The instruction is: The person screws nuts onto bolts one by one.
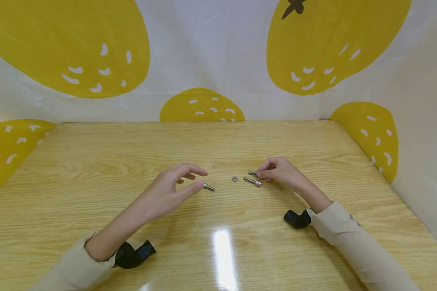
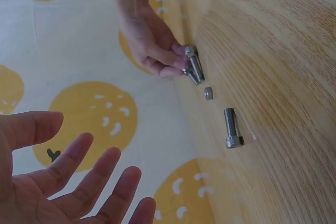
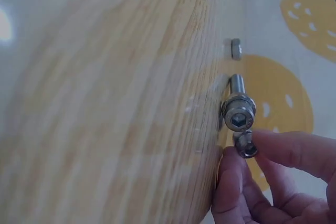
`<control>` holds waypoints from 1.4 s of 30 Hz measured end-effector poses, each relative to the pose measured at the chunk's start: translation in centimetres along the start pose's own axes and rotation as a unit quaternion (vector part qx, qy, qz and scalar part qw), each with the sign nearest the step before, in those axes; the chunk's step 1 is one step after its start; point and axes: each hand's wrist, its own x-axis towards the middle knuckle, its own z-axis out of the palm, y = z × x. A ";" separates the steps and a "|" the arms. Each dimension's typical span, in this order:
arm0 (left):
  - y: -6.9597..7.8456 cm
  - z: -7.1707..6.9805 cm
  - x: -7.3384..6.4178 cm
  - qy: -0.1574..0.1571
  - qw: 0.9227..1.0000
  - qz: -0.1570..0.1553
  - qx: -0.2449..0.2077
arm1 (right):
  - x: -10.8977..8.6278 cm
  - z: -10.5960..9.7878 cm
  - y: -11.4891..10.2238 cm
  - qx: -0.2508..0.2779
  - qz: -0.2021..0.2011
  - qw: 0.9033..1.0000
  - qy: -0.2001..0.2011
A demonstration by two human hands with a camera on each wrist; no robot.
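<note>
My right hand [image 1: 279, 171] pinches the head end of a socket head bolt [image 3: 245, 146] between thumb and fingers, low at the table. Right beside it lies a second socket head bolt [image 1: 253, 182], with a ring or nut around it by its head [image 3: 239, 114]. A small loose nut [image 1: 234, 178] lies left of these two. Further left is a third bolt [image 2: 231, 129] on the wood. Over that bolt's near side hovers my left hand [image 1: 175, 186], fingers spread and apart from it in the left wrist view, holding nothing.
The wooden table [image 1: 105, 161] carries these parts near its middle. A white cloth with yellow fruit shapes [image 1: 204, 52] hangs along the back and sides. Black wrist mounts [image 1: 132, 255] sit on both forearms. A bright light reflection lies on the near tabletop.
</note>
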 end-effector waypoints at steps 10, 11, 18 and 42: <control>0.1 -0.1 -0.1 -0.006 1.000 -0.003 0.001 | 0.1 0.0 -0.3 -0.022 0.005 1.000 -0.015; 0.1 -0.1 -0.2 -0.007 1.000 -0.004 0.001 | 0.1 0.0 -0.3 -0.023 0.007 1.000 -0.016; 0.2 -0.3 -0.2 -0.010 1.000 -0.009 -0.001 | 0.0 -0.3 -0.8 -0.039 0.008 0.999 -0.024; -0.5 -0.4 0.4 -0.011 1.000 -0.002 -0.012 | -0.9 1.2 -4.7 -0.023 -0.077 0.996 -0.034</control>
